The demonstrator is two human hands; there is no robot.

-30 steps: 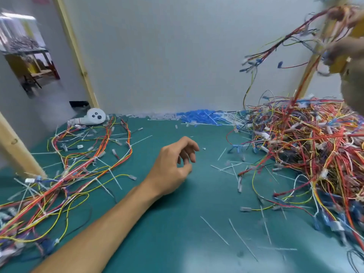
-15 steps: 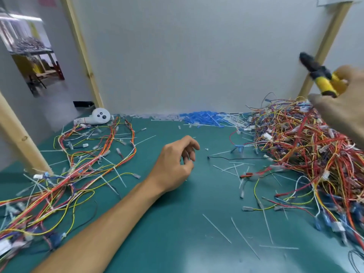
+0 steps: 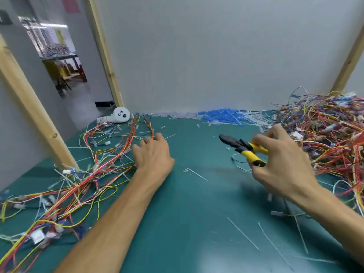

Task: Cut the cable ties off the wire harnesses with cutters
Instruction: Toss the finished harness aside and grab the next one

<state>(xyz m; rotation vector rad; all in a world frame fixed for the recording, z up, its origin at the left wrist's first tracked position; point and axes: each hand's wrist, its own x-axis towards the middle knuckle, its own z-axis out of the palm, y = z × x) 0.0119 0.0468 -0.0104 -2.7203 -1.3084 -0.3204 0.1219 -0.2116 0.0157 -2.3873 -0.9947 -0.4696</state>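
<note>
Far-left to near-left: a loose harness point(image 3: 86, 179) sprawls on the mat point(image 3: 197, 203). Thin wires, so I'd judge it light and floppy, and pulling one strand would likely drag the neighbours along. Better to hold it at a bundled run right beside a tie than by a connector.

My left hand point(image 3: 153, 156) is at the harness's right edge. Fingers are stretched out and relaxed with the tips at the wires, gripping nothing. I can't tell if they touch.

Ties are probably small stiff nylon, and the white ones are hard to pick out among the wires.

Centre-right: the cutters point(image 3: 243, 147) are off the mat, nose pointing left, jaws apparently closed. My right hand point(image 3: 283, 168) has its fingers curled round the yellow handles.

Far right: a big tangled pile point(image 3: 331, 142).

My read: pinch the bundle taut near a tie and slip the tip under the tie only, since insulation nicks easily.
</note>
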